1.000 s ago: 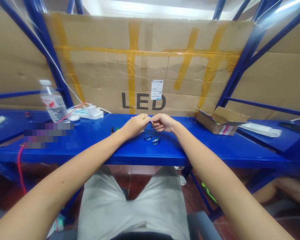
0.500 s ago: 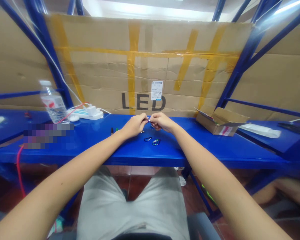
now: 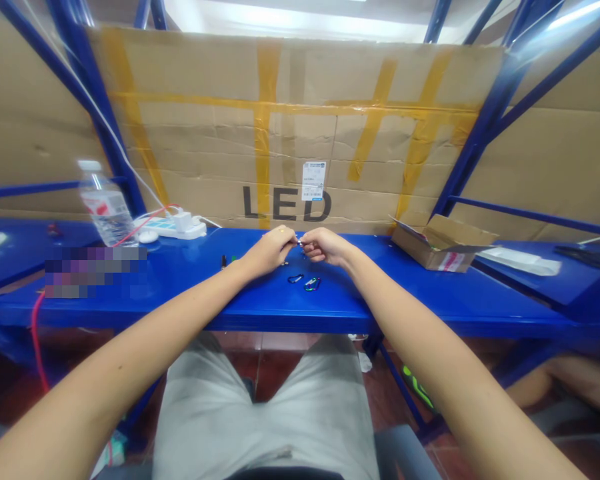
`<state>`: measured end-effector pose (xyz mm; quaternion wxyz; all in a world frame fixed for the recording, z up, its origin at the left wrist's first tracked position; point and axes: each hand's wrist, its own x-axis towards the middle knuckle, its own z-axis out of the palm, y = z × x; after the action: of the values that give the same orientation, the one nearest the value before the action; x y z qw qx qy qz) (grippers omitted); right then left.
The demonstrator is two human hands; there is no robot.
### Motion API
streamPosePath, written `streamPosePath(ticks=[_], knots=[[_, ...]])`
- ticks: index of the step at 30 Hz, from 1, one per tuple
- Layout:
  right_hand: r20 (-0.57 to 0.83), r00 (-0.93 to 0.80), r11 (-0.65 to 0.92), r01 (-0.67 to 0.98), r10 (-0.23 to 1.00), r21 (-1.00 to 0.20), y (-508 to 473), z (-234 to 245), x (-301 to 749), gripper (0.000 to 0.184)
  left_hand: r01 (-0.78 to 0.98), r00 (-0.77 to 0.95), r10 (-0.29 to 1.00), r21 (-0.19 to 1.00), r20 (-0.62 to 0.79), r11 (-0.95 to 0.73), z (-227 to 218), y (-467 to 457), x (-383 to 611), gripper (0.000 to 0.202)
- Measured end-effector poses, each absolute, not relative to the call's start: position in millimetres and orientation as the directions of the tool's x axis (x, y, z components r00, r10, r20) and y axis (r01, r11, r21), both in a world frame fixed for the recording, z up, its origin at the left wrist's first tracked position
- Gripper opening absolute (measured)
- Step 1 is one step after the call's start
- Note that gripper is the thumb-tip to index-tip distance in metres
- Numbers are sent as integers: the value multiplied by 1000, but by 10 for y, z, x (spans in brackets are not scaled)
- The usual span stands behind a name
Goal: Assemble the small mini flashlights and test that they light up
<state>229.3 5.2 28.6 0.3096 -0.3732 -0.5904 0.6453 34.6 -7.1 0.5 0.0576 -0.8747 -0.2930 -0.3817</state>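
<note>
Over the middle of the blue table (image 3: 260, 303), my left hand (image 3: 275, 248) and my right hand (image 3: 324, 245) meet fingertip to fingertip. Both are closed in a pinch around a tiny shiny metal piece (image 3: 299, 243), too small to name. Just below them on the table lie a dark carabiner (image 3: 295, 279) and a second carabiner with a green and purple sheen (image 3: 313, 285). Small items partly covered by my left hand sit left of it, among them a dark brown piece (image 3: 224, 262) and a green one.
An open cardboard box (image 3: 443, 247) stands at the right. At the left are a water bottle (image 3: 107, 210), a white power strip (image 3: 177, 227) with cables and a blurred-out patch. A large cardboard sheet (image 3: 205, 147) rises behind the table. Another person's limb (image 3: 565, 380) shows at lower right.
My hands stay together in nearly the same spot. The right hand's fingers have shifted slightly around the small piece; the carabiners have not moved.
</note>
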Motion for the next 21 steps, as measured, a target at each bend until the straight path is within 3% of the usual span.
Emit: streamPosePath(ticks=[5,10,12,14,17,19,21], knots=[[-202,-559,-229,23,804,-973,71,317,2311,20,551,572,432,63,697,-832,-6,-59,340,15],[-224,-562,-248,36,796,-968,73,311,2297,20,545,594,408,27,693,-838,3,-48,330,18],[-188,-538,-178,71,822,-982,64,303,2290,22,548,594,420,36,686,-835,4,-45,333,18],[-91,-495,-10,163,864,-986,45,313,2316,22,565,576,456,72,678,-822,4,-46,344,15],[42,-495,265,390,868,-882,13,383,2456,20,603,509,537,166,673,-780,12,-51,358,12],[-14,-574,333,495,819,-802,4,442,2594,22,624,455,580,223,675,-749,22,-48,351,12],[-200,-669,325,573,716,-752,13,474,2713,23,640,405,608,263,682,-722,32,-35,327,12]])
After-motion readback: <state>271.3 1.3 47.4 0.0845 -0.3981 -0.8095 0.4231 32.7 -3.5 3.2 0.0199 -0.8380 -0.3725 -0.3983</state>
